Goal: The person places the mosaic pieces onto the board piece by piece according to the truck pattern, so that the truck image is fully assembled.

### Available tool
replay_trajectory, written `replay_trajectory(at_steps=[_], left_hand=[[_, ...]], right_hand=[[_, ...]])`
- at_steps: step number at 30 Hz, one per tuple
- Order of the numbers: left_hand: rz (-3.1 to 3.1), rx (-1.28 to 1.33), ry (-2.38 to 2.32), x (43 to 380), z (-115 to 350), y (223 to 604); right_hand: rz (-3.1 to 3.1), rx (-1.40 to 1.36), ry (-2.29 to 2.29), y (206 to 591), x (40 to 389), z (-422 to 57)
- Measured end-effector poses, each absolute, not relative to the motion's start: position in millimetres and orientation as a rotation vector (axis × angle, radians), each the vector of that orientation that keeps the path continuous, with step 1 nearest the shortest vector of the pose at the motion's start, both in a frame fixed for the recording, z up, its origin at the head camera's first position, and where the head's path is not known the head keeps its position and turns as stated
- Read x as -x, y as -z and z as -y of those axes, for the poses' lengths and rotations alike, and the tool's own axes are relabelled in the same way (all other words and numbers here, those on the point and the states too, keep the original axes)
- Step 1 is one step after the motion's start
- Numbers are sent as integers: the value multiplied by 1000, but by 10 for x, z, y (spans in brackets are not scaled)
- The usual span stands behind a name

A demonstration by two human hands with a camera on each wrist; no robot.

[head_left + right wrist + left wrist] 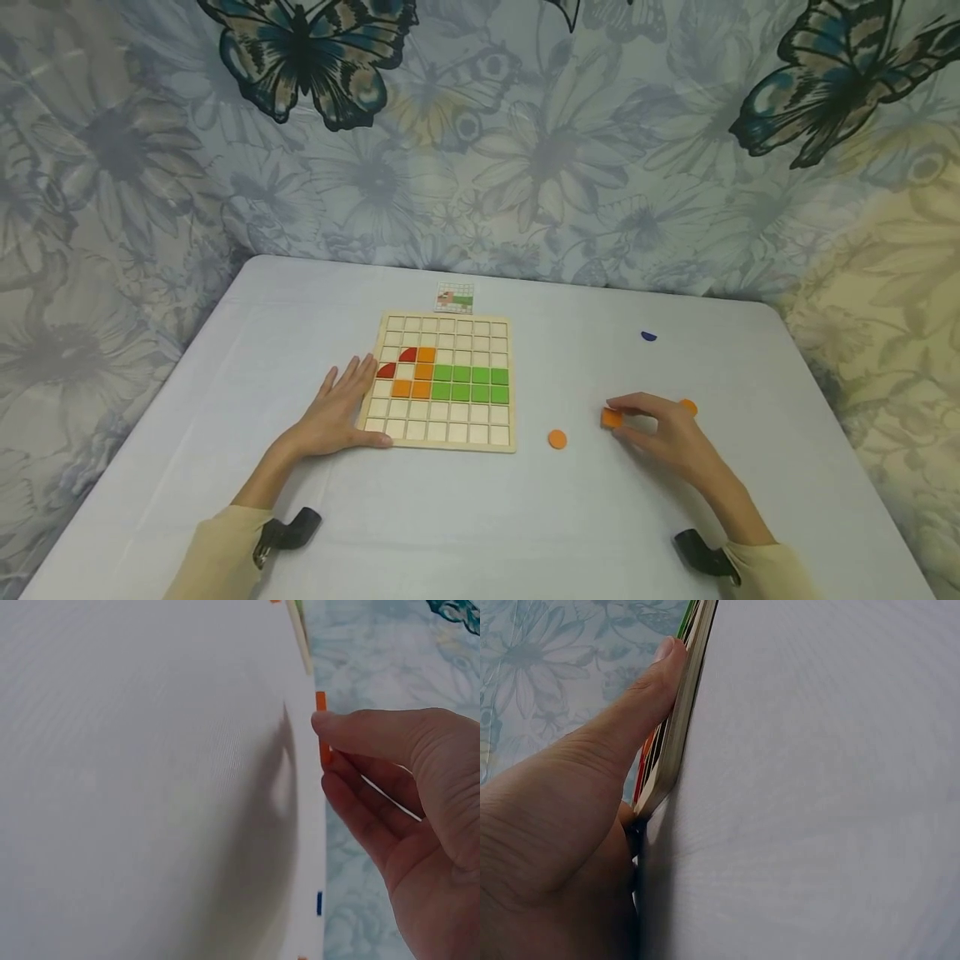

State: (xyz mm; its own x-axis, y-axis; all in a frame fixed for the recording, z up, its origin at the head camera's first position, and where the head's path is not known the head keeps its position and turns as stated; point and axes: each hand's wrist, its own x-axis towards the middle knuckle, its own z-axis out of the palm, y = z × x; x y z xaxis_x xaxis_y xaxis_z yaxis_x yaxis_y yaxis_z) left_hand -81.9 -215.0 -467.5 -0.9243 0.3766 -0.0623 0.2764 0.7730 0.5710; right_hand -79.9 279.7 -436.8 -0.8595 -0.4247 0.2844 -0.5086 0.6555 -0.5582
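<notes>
A wooden grid board (457,447) lies on the white table. Two red quarter-round tiles (407,356), several orange square tiles (423,372) and a double row of green square tiles (471,385) fill some of its cells. My left hand (333,417) rests against the board's left side with fingers straight, its thumb on the near edge; in the left wrist view the thumb (641,697) lies along the board's edge. To the right of the board, my right hand (663,429) pinches an orange square tile (611,418) between thumb and fingers, above the table in the right wrist view.
An orange round tile (557,439) lies between board and right hand. Another orange tile (689,407) shows partly behind that hand. Farther back is a dark blue half-round tile (648,336). A small printed pattern card (454,297) lies beyond the board, near the table's far edge.
</notes>
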Motion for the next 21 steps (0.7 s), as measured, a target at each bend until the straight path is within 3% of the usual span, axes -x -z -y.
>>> replay_trajectory(at_steps=[21], left_hand=[[-2800,-527,-845,826,2150,4681]], right_hand=[[2808,-754,-1062,4394,1136,-2352]])
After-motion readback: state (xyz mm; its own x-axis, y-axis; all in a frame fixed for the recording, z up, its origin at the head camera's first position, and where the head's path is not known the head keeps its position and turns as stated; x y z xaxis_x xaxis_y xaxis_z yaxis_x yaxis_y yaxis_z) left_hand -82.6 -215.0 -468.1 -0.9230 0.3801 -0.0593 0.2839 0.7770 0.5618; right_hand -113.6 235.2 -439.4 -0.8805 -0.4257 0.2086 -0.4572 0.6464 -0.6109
